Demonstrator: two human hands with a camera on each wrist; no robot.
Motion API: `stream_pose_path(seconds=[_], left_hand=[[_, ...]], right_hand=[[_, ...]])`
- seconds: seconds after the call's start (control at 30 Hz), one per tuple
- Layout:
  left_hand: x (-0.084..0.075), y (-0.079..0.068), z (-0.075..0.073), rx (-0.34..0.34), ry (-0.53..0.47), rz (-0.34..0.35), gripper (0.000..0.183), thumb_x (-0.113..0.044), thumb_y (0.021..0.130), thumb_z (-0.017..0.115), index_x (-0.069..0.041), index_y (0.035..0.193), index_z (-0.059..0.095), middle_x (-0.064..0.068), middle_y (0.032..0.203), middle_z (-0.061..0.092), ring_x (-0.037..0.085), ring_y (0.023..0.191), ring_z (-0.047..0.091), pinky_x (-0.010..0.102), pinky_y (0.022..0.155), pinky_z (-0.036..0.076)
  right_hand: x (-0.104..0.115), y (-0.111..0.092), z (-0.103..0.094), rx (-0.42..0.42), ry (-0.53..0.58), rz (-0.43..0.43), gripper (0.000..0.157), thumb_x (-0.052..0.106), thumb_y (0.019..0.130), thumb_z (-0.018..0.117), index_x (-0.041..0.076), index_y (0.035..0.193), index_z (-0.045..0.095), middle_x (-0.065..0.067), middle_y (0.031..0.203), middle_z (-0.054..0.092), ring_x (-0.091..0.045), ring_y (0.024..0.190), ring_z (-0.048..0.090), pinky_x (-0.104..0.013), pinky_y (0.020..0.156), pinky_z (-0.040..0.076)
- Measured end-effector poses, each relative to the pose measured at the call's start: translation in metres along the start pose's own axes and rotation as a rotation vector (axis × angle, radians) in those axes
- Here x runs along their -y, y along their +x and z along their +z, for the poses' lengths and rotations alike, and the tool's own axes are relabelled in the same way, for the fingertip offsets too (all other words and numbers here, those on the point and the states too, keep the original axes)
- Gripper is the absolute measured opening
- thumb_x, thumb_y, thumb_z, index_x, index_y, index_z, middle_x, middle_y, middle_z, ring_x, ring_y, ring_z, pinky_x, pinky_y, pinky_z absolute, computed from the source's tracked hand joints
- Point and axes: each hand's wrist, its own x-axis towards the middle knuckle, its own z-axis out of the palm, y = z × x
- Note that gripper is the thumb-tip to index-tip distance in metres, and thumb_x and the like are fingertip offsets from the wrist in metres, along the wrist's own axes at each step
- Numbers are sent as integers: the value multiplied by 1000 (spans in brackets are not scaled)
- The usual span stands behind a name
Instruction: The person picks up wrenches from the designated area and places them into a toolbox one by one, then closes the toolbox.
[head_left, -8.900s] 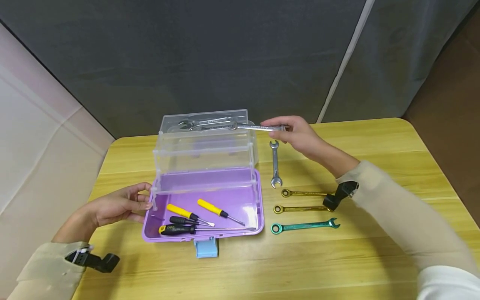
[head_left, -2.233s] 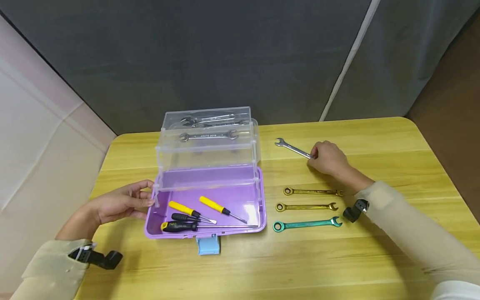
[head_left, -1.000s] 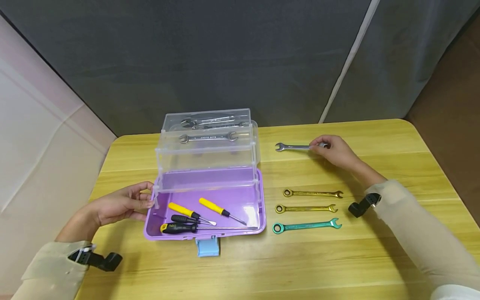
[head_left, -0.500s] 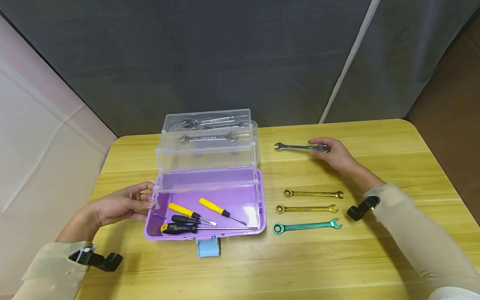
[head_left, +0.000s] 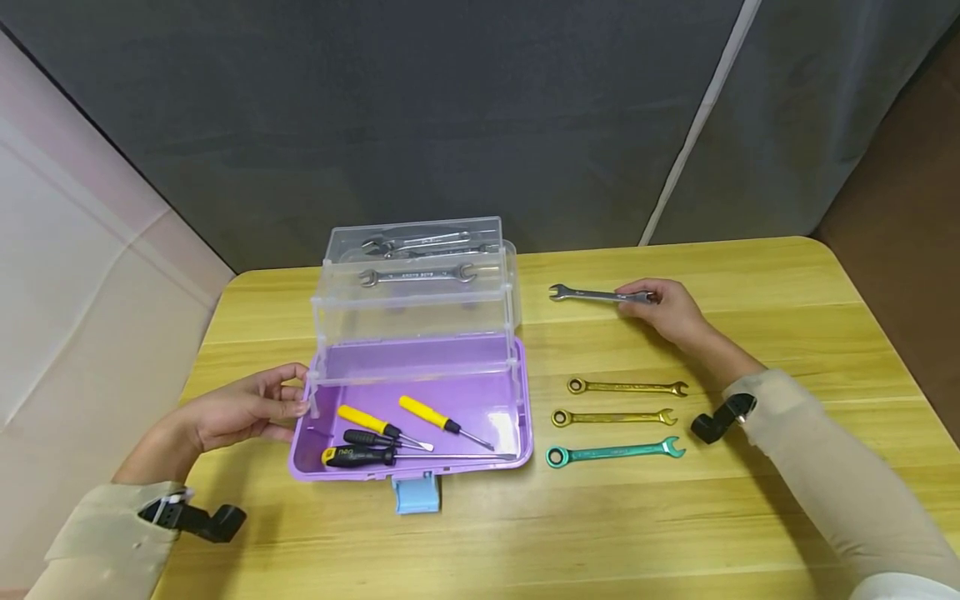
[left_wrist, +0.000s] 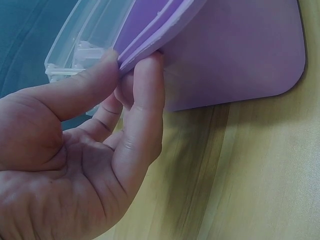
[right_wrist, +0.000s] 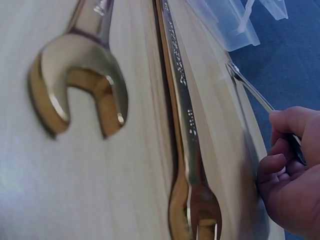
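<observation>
Left grip (head_left: 238, 411) pinches the purple toolbox (head_left: 468, 402) holding four screwdrivers (head_left: 423, 411); right grip (head_left: 670, 315) pinches a silver wrench (head_left: 591, 295).

Both hands (head_left: 242, 408) (head_left: 669, 313) pinch, well apart from each other.

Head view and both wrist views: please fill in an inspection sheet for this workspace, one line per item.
Surface: wood-grain table.
Job's things: purple toolbox open, four screwdrivers inside; silver wrenches in its clear upper trays; two gold wrenches and a green wrench on the table to its right.
Clutter: nothing seen.
Left hand: pinches the toolbox's edge.
Right hand: holds another silver wrench near one end.
Cables: nothing seen.
Surroundings: dark backdrop behind, pale side panel at left.
</observation>
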Motion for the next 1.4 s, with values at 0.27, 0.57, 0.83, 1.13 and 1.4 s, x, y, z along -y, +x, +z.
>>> stream_pose_path(seconds=[0.27,0.57,0.83,1.13,1.4], left_hand=[[-1,1,-1,1,-10,-9,29,6,106,42,-15,125,51,7,119,67,24,109,69,41,94,58],[-2,2,-2,2,8,-3,29,5,106,42,-14,126,51,7,119,67,24,110,69,42,95,58],[-2,2,-1,-1,9,-1,29,5,106,42,-14,126,51,6,118,68,23,110,69,41,95,58],[-2,1,0,-5,27,-4,29,4,107,42,-15,127,52,7,120,67,24,111,68,42,95,58],[-2,1,-1,-8,15,-12,29,5,106,42,-15,126,51,7,120,68,24,110,69,42,95,58]], right_hand=[[0,0,-2,16,105,39,37,15,96,73,-5,126,66,13,91,63,-11,76,44,-21,59,39],[12,1,-8,13,223,61,35,10,99,68,-7,129,63,10,86,63,-7,68,50,-20,55,44],[30,-3,-10,17,199,2,31,15,99,69,-1,125,68,5,86,57,-13,75,48,-24,61,45],[54,-9,-12,12,247,-30,27,13,99,68,-1,122,69,5,87,61,-12,76,51,-24,65,49],[71,-12,-12,3,244,-51,29,14,99,68,0,124,68,1,88,57,-16,76,49,-24,63,46]])
